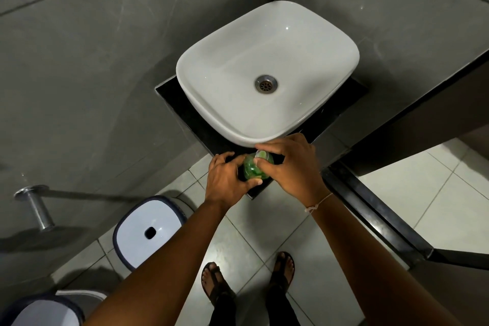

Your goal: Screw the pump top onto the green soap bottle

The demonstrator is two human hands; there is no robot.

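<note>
The green soap bottle (252, 168) stands on the front corner of the black counter (182, 103), just below the sink's near rim. My left hand (227, 180) wraps around the bottle's body from the left. My right hand (289, 164) comes in from the right, and its fingers close over the pale pump top (262, 154) at the bottle's neck. Most of the pump and the neck are hidden under my fingers, so I cannot tell how the top sits on the threads.
A white basin (267, 69) with a metal drain fills the counter behind the bottle. A white bin with a dark rim (148, 230) stands on the tiled floor at lower left. A metal wall fitting (35, 204) sticks out at the left. My sandalled feet are below.
</note>
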